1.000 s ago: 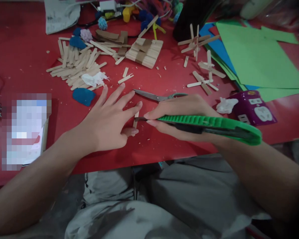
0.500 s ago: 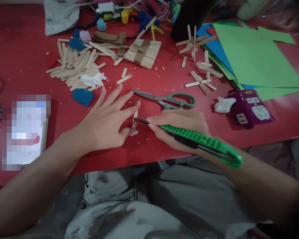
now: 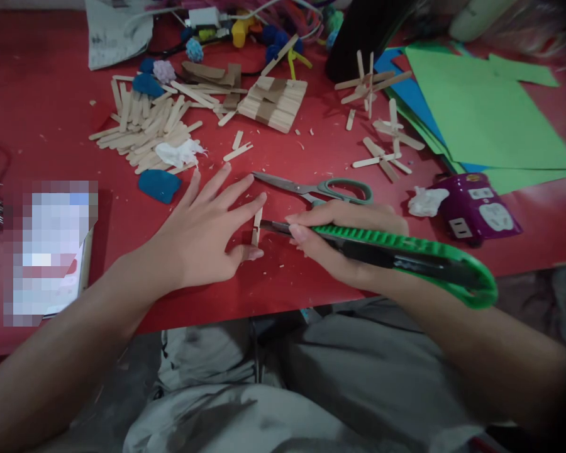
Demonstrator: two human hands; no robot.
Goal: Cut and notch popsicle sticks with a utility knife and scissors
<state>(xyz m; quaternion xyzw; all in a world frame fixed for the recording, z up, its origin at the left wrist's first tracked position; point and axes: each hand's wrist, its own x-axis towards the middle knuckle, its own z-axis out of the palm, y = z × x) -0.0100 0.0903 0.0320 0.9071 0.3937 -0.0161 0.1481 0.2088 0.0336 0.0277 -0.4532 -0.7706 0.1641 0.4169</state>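
My left hand lies spread on the red table, thumb and index fingertips pressing down the two ends of a short popsicle stick piece. My right hand is closed around a green and black utility knife. Its dark blade points left, with the tip at a notch in the stick's right edge; whether they touch I cannot tell. Scissors with grey-green handles lie just beyond both hands. A notched stick and another short piece rest above my left fingertips.
Loose popsicle sticks and a banded bundle lie at the back. Crossed-stick pieces, coloured paper and a purple power socket are on the right. A phone lies left. The table's front edge runs below my hands.
The utility knife has shifted slightly right and rolled, showing more of its flat side. Its blade has drawn back a little from the stick. My left hand stays in place.
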